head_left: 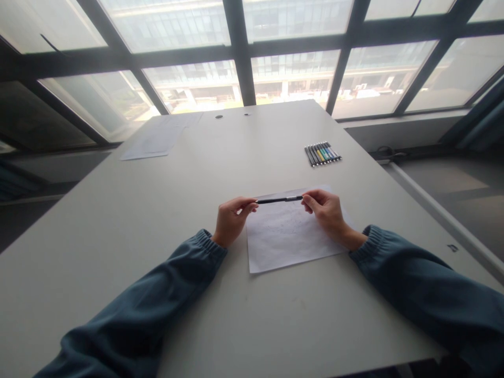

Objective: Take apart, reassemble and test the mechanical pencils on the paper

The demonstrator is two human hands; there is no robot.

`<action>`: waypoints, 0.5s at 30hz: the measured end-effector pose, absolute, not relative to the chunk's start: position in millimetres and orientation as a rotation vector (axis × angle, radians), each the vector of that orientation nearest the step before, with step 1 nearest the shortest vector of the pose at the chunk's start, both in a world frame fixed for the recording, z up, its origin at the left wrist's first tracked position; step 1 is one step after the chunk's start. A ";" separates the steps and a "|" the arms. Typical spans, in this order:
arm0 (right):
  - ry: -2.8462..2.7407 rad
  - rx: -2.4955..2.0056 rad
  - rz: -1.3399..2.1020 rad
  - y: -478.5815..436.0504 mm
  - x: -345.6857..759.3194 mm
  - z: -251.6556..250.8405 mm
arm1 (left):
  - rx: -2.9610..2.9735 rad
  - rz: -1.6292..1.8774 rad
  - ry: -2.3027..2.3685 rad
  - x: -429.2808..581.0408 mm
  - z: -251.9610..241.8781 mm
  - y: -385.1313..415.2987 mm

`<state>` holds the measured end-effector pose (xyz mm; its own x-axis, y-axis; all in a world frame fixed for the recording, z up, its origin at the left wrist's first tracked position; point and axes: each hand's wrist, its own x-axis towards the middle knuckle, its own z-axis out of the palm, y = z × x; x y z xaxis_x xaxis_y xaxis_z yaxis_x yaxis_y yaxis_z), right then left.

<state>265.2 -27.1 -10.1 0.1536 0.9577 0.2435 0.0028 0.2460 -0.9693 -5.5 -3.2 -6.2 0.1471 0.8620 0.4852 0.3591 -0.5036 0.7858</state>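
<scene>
Over a sheet of white paper (289,244) on a broad pale table (189,194), two bare hands hold a slim dark pen (275,200) lengthwise between them, nearly level. The left hand (229,220) pinches one end between closed thumb and fingers; the right hand (326,212) pinches the other end the same way, beside a pale band on the barrel. The sheet carries faint grey marks, and the right wrist crosses its right side. Both arms wear loose dark blue sleeves (145,299) with gathered cuffs. Beyond the right hand, a neat row of pens (323,154) lies side by side, mostly dark, some showing yellow, green and blue. More paper (151,140) lies at the table's far left, near tall dark-framed windows (295,73) facing a bright building.
</scene>
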 end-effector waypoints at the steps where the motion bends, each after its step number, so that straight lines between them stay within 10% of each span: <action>1: -1.197 -1.082 0.921 -27.0 265.3 -10.5 | 1.935 1.340 1.164 -5.3 -5.9 -3.4; 15: -1.211 -1.113 0.912 -27.1 265.5 -10.9 | 1.930 1.325 1.172 -5.7 -6.2 -3.9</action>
<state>265.5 -27.1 -10.9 0.1519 0.9592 0.2384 0.0357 0.2358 -0.9712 -5.7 -3.9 -6.2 0.1478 0.8689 0.4725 0.3631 -0.4920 0.7912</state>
